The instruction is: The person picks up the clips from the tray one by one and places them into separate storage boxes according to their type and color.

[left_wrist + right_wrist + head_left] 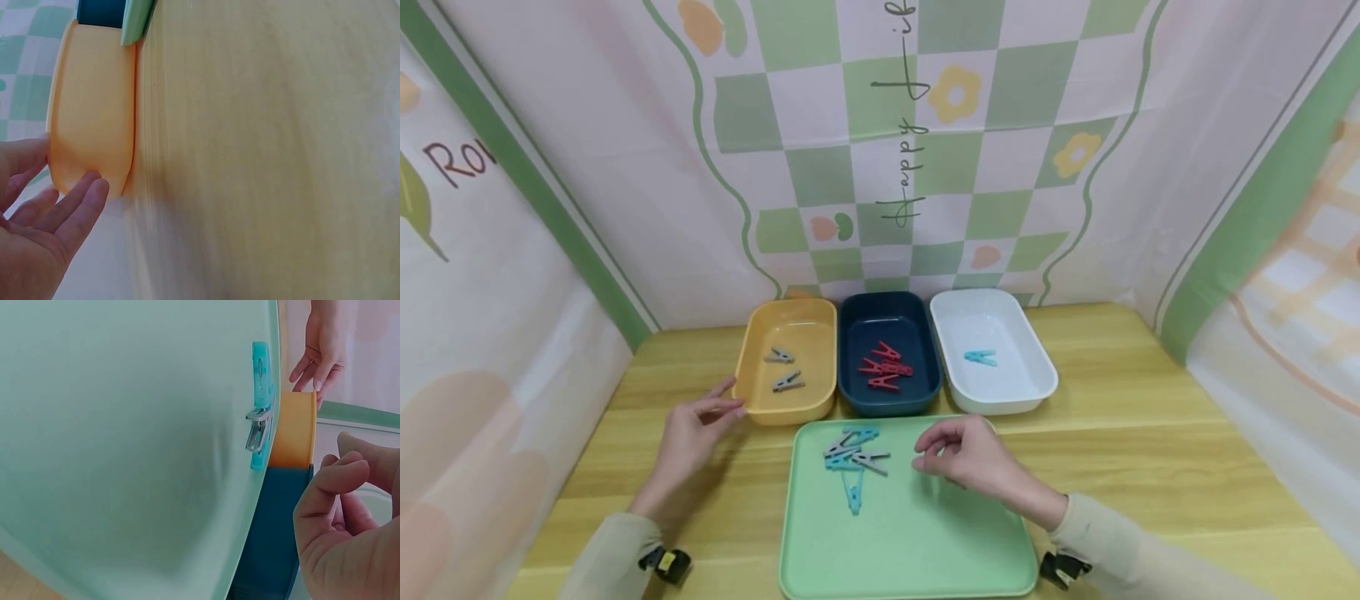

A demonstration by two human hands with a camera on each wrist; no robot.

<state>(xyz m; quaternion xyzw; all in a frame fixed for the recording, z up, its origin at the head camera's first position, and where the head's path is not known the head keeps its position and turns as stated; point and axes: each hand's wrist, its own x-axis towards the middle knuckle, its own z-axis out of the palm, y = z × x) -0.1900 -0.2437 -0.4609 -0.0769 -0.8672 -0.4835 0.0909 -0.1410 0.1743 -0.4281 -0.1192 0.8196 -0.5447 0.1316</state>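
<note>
- Wood-grain surface [1150,467].
- Red clips [891,367], grey clips [787,382], blue clip [980,357], apparently sorted: bins [874,327].
- Remaining clips [854,500], grey and blue: green tray [910,554].
- Left hand [688,433]: spread, touching yellow bin [786,417].
- Right hand [976,457]: loosely curled, empty.

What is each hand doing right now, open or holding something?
Left hand: open, touching the yellow bin.
Right hand: loosely open, holding nothing, above the green tray.

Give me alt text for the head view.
Left hand touches a yellow bin of gray clips; right hand hovers over a green tray of blue and gray clips. A navy bin holds red clips, a white bin one blue clip.
</note>
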